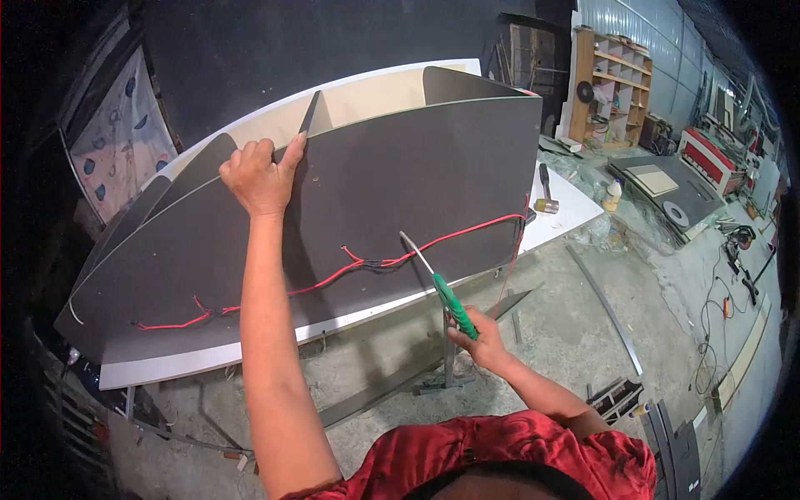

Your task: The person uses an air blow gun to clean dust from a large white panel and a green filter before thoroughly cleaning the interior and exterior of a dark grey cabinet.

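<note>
My left hand [260, 173] grips the top edge of a large dark grey panel [400, 183] that stands upright on a white board [167, 367]. My right hand [477, 337] holds a screwdriver with a green handle [454, 304]; its metal shaft points up at the panel's face. The tip sits close to a red and black wire [333, 279] that runs along the panel from lower left to upper right. Dark divider pieces rise behind the panel's top edge.
A hammer [544, 190] lies on the white board at the right. A metal strip [604, 308] and loose bars lie on the concrete floor. Wooden shelves [612, 87], machines and cables stand at the far right. A patterned cloth [117, 142] hangs at the left.
</note>
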The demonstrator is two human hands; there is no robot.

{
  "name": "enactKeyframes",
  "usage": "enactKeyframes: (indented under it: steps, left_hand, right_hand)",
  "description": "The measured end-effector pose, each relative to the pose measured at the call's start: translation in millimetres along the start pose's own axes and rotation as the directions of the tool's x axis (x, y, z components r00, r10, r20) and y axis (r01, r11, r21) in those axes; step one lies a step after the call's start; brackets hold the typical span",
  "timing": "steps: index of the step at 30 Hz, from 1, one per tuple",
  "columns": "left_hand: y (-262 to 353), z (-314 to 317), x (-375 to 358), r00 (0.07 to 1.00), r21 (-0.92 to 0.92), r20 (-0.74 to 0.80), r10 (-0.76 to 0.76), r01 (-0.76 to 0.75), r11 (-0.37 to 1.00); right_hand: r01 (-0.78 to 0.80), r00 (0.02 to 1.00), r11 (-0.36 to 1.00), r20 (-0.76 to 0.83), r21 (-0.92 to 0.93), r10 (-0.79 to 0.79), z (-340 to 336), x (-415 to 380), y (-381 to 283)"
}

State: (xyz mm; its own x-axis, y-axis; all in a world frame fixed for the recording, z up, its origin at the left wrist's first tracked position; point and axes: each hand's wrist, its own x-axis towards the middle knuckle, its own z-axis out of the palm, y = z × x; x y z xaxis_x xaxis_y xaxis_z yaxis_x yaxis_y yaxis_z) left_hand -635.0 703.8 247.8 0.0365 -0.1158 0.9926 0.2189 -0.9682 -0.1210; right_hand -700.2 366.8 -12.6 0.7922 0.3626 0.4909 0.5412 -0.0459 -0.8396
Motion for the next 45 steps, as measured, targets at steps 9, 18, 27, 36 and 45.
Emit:
enactKeyframes:
  steps: [9,18,27,36,45]
  left_hand:
    - [0,1,-1,1.000,0.006,0.015,-0.014,0.014,1.000]
    - [1,-1,1,0.999,0.033,0.036,0.000,-0.001,0.999]
    - [-4,8,-6,0.996,-0.090,-0.059,-0.064,0.059,0.994]
    - [-6,7,-6,1.000,0.064,-0.007,-0.026,0.027,0.998]
    - [-3,4,-3,1.000,0.005,0.012,-0.026,0.026,1.000]
  right_hand:
    - [-0.073,0.996,0.997,-0.047,0.012,0.073,4,2,4]
    - [-0.175,0.983,0.984,-0.042,0.044,0.177,4,1,9]
    - [-0.181,0.983,0.984,-0.021,0.000,0.181,5,6,2]
    - [-0.157,0.985,0.984,-0.057,0.088,0.162,3,-8,13]
    - [-0.173,0.985,0.984,0.013,0.036,0.172,-8,-51,32]
